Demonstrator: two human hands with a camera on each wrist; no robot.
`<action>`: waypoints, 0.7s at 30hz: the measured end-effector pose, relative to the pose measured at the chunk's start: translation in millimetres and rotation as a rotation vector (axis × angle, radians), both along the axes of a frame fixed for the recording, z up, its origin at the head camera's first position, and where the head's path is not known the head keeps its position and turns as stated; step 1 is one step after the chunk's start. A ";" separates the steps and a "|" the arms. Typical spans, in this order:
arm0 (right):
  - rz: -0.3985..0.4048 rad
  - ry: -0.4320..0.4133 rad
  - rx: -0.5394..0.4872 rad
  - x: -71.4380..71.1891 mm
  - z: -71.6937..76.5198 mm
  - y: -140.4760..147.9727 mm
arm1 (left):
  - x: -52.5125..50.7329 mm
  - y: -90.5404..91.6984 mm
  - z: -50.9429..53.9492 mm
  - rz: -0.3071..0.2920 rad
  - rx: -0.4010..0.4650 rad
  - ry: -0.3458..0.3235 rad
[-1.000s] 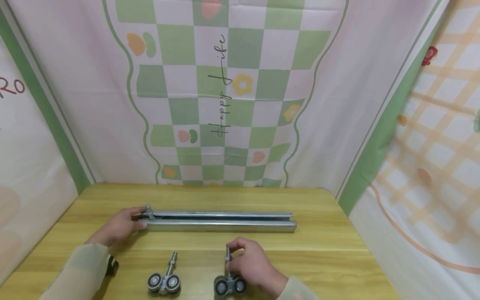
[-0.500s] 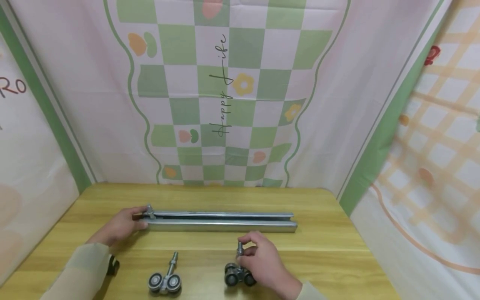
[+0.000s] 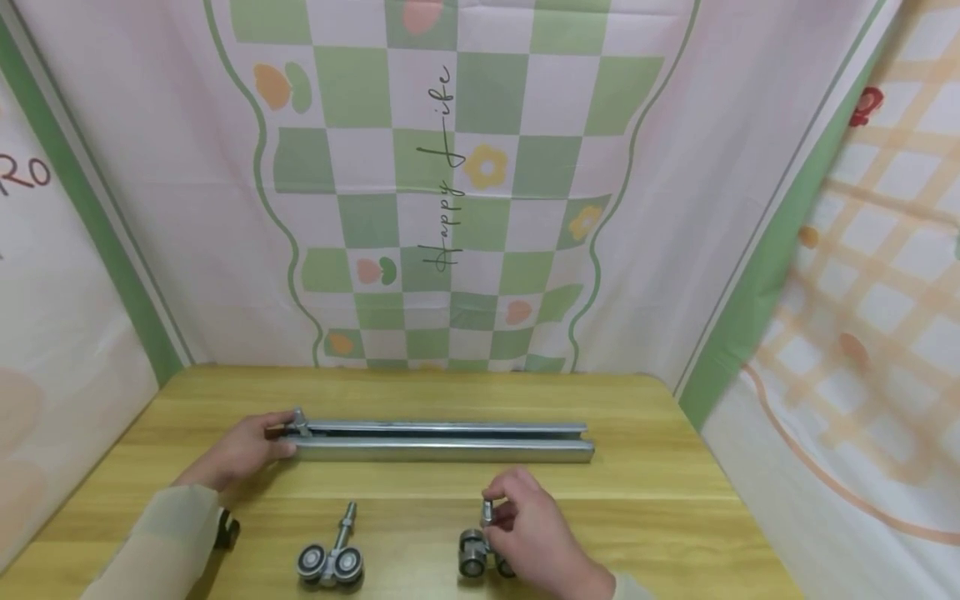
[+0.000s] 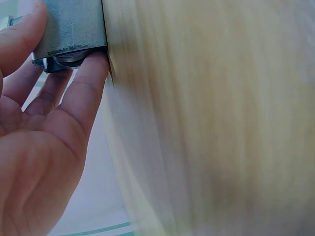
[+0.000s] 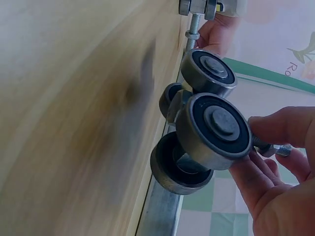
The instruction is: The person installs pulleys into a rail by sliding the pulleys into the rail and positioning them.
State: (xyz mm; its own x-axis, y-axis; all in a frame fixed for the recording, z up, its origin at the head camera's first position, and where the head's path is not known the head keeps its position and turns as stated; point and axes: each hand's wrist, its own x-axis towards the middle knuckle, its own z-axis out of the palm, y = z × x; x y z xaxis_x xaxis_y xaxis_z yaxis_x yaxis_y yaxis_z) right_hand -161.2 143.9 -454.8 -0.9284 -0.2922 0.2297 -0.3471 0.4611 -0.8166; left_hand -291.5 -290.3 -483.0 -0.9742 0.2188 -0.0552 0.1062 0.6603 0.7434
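Note:
A metal track rail (image 3: 442,451) with a slot along its top lies across the table. My left hand (image 3: 243,450) holds its left end, thumb on the near side, fingers at the end opening. A bolt (image 3: 301,422) stands up there from the slot, and part of a wheel (image 4: 71,58) shows inside the end in the left wrist view. My right hand (image 3: 536,525) pinches the bolt stem of a four-wheeled roller trolley (image 5: 214,125) in front of the rail's right part. The head view shows its wheels partly hidden behind the hand.
A second roller trolley (image 3: 330,564) sits on the wooden table (image 3: 405,517) near the front, its threaded bolt pointing up. A black strap (image 3: 227,530) shows beside the left sleeve. Patterned cloth (image 3: 487,208) hangs behind the table and at both sides.
My right hand has moved right with the roller trolley and turned it, so its wheels face another way. The left hand and rail stay in place.

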 end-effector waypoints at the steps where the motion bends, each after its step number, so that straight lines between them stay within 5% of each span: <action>1: 0.008 0.007 0.004 0.2 -0.6 0.4 | 0.1 0.0 0.2 0.000 0.002 0.000; 13: 0.061 0.042 0.056 2.3 -3.2 2.3 | 0.4 0.5 -0.5 -0.003 0.013 -0.002; 21: 0.078 0.149 0.141 1.7 -6.0 3.1 | 1.8 0.4 1.0 -0.014 0.012 0.013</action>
